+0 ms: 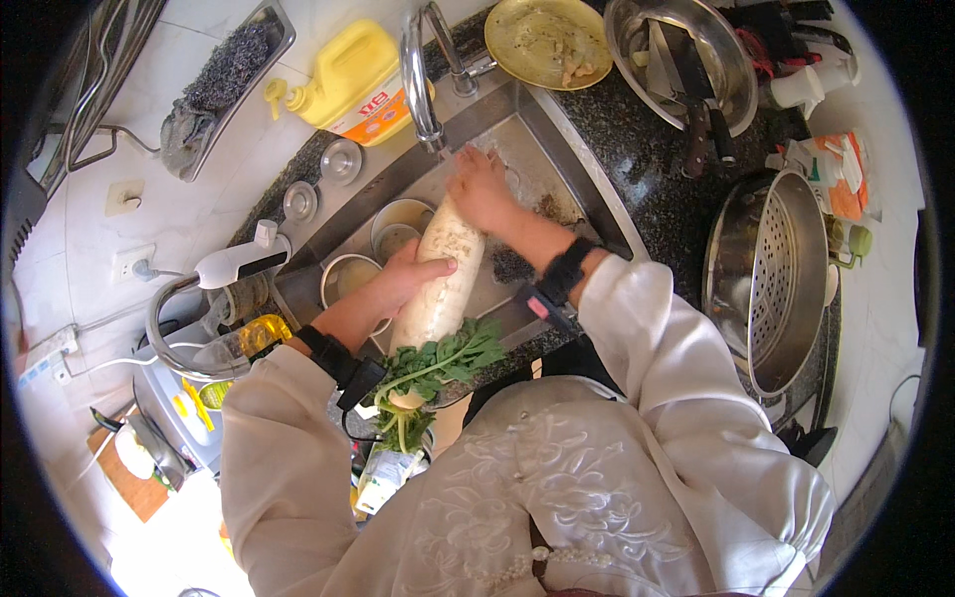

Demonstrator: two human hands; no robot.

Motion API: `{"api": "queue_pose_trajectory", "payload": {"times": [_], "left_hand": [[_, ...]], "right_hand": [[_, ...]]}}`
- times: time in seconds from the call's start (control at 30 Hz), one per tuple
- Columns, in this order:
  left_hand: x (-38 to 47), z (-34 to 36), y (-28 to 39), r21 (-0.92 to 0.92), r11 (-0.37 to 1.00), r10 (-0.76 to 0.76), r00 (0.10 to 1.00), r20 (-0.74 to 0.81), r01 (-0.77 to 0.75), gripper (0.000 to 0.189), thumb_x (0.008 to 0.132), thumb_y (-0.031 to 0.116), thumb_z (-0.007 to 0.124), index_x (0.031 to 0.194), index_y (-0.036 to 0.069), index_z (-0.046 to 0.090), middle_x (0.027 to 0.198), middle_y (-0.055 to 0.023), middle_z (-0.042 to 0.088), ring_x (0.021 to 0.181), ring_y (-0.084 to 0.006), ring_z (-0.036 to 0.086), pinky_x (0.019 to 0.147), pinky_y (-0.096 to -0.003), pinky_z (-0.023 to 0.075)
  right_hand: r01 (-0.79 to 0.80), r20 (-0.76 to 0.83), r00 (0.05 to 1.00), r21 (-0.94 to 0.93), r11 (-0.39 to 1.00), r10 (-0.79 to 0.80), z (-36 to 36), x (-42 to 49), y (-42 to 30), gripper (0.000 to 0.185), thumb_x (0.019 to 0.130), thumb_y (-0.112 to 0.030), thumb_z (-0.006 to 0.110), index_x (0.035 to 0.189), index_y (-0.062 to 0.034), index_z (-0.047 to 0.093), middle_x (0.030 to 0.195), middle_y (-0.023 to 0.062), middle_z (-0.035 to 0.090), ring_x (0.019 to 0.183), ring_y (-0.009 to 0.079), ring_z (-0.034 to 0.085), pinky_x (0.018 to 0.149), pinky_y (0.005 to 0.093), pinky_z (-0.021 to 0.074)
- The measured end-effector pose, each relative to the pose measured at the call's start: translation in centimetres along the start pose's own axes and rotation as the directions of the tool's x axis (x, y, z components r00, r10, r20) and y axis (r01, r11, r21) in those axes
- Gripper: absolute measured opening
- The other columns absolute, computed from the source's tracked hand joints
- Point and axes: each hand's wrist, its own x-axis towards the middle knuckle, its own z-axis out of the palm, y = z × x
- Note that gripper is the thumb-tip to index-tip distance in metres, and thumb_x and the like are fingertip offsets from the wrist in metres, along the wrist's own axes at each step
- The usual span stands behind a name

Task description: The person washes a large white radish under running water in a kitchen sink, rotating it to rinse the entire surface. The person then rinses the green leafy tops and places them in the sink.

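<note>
A large white daikon radish [439,287] lies slanted over the sink [563,157], its leafy green top [448,362] towards me. My left hand [410,277] grips it around the middle, thumb on top. Over its far end curls my right hand [483,190], just below the spout of the chrome faucet [412,82]; its fingertips are partly hidden. Brownish marks show on the radish skin. Beside my left hand, two bowls or cups [334,280] stand in the sink, partly covered by the radish and hand. A dark scouring pad [513,265] lies under my right forearm.
A yellow detergent jug [354,78] stands behind the sink. At the back right are a yellow plate [548,37] with scraps and a steel basin [735,67] with knives [694,97] across it. A steel steamer pot [768,283] stands right; a second curved tap [242,265] is left.
</note>
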Motion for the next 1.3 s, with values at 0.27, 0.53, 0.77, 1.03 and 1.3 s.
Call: {"api": "queue_pose_trajectory", "payload": {"times": [0.27, 0.53, 0.77, 1.03, 1.3], "left_hand": [[0.3, 0.0, 0.0, -0.063, 0.998, -0.026, 0.999, -0.025, 0.025, 0.053, 0.077, 0.02, 0.069, 0.117, -0.001, 0.041, 0.104, -0.0152, 0.057, 0.089, -0.0236, 0.06, 0.075, -0.0382, 0.0508], [-0.5, -0.4, -0.4, -0.098, 0.995, 0.022, 1.0, -0.013, -0.023, 0.054, 0.078, 0.021, 0.068, 0.119, -0.002, 0.041, 0.106, -0.0148, 0.057, 0.09, -0.0228, 0.06, 0.076, -0.0374, 0.0508], [-1.0, 0.2, 0.5, -0.129, 0.991, 0.039, 0.999, 0.035, -0.034, 0.055, 0.077, 0.018, 0.069, 0.12, -0.002, 0.04, 0.107, -0.0143, 0.057, 0.091, -0.0221, 0.06, 0.078, -0.0367, 0.0502], [-1.1, 1.7, 1.4, 0.031, 0.995, 0.093, 0.995, -0.04, -0.091, 0.06, 0.077, 0.017, 0.069, 0.123, -0.002, 0.035, 0.109, -0.0142, 0.055, 0.096, -0.0213, 0.058, 0.08, -0.0357, 0.0485], [-0.8, 0.5, 0.9, 0.253, 0.948, 0.202, 0.979, -0.013, -0.192, 0.057, 0.072, 0.015, 0.073, 0.117, -0.003, 0.042, 0.104, -0.0133, 0.058, 0.091, -0.0197, 0.058, 0.08, -0.0334, 0.0478]], "right_hand": [[-0.073, 0.057, 0.996, 0.174, 0.982, 0.064, 0.6, 1.4, 1.2, 0.06, 0.091, -0.037, 0.038, 0.129, 0.0098, 0.038, 0.139, 0.0252, 0.031, 0.132, 0.0412, 0.02, 0.109, 0.0509, 0.0115], [-0.468, 0.113, 0.865, 0.535, 0.704, 0.489, -2.0, -0.1, 4.3, 0.058, 0.089, -0.03, 0.052, 0.132, 0.0035, 0.034, 0.13, 0.0232, 0.044, 0.121, 0.0334, 0.042, 0.102, 0.0435, 0.0324], [-0.474, 0.538, 0.832, 0.815, -0.333, 0.131, -1.4, -1.6, 0.3, 0.045, 0.084, -0.036, 0.062, 0.109, 0.0002, 0.052, 0.1, 0.0114, 0.061, 0.087, 0.0216, 0.061, 0.077, 0.0358, 0.0509], [-0.505, 0.603, 0.717, 0.795, -0.335, 0.349, -1.6, 0.9, -0.2, 0.049, 0.084, -0.042, 0.061, 0.102, 0.0033, 0.055, 0.086, 0.0126, 0.062, 0.073, 0.0241, 0.063, 0.067, 0.0374, 0.0527], [-0.445, 0.358, 0.793, 0.893, 0.067, 0.493, -1.0, -0.8, 0.0, 0.054, 0.082, -0.045, 0.061, 0.101, 0.0053, 0.055, 0.086, 0.015, 0.062, 0.073, 0.0239, 0.063, 0.067, 0.0374, 0.0524]]}}
